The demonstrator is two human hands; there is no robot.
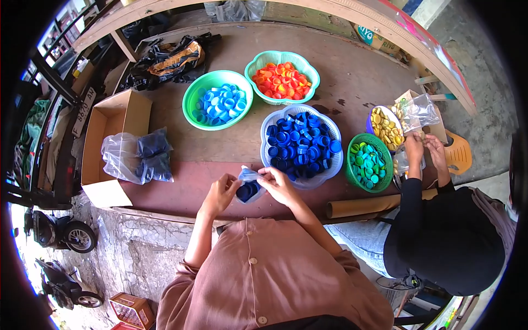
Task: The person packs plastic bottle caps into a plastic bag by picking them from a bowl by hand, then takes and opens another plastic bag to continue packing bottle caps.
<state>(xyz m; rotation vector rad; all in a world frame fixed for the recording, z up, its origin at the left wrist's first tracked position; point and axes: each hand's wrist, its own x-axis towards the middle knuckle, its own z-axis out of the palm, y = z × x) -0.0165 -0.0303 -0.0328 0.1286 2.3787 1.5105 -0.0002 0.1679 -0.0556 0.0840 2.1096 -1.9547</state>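
Note:
Between my two hands is a small clear plastic bag (248,175) with dark blue bottle caps (247,191) in its lower part. Fingers of my left hand (221,193) are closed on the left side of the bag's mouth. My right hand (277,186) pinches the opposite side of the mouth. Just beyond my right hand stands a pale blue scalloped basket (265,146), heaped with loose dark blue caps (302,144). The bag is close to the table's near edge, in front of my brown shirt.
A green basin (190,113) holds light blue caps, and a turquoise basin (313,74) orange ones. Filled plastic bags (129,157) lie by a cardboard box (104,124). At right, a co-worker's hands (423,146) work near a green basket (352,176) and a bowl of yellow caps (386,127).

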